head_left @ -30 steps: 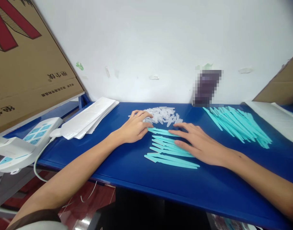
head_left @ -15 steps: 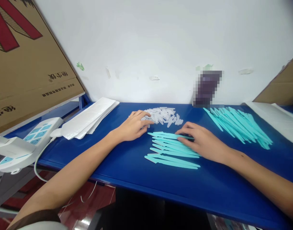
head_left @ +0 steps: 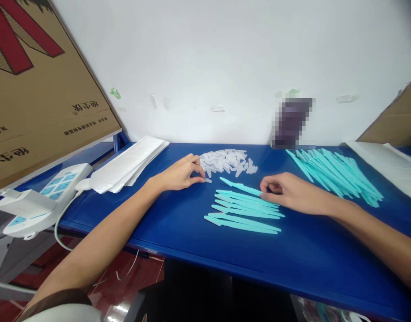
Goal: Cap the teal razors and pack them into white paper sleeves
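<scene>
End of teal stick (head_left: pixel 241 186) inside right hand (head_left: pixel 289 194); dark object (head_left: pixel 292 123) pixelated.

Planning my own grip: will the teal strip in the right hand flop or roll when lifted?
Probably stiff: the teal strip runs straight though the right hand pinches only one end. Likely light, being thin like the row of strips beside it. Flat, so it should slide on the smooth blue table, not roll.

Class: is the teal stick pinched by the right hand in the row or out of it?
Out: the right hand pinches the teal stick by its end, angled away from the row of sticks.
</scene>
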Action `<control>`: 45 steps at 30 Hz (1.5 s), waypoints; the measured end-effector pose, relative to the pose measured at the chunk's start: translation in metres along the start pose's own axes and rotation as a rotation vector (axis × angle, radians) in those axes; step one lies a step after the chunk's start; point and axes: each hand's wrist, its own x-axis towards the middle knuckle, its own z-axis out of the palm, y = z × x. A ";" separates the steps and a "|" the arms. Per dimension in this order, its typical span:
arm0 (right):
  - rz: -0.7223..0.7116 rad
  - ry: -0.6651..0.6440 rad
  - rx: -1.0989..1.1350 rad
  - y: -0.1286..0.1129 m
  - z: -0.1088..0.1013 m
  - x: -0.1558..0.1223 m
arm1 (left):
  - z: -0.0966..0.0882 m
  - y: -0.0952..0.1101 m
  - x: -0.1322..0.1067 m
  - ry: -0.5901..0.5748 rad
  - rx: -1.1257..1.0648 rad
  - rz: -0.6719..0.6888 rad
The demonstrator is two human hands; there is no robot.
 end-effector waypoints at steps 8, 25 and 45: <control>-0.138 0.225 -0.170 0.009 -0.002 0.002 | 0.007 0.015 0.006 -0.030 -0.237 -0.021; -0.120 0.096 -0.002 0.021 -0.005 0.004 | 0.007 0.021 0.006 -0.125 -0.283 -0.153; -0.186 0.137 -0.075 0.019 -0.005 0.002 | 0.015 0.020 0.006 -0.102 -0.160 -0.158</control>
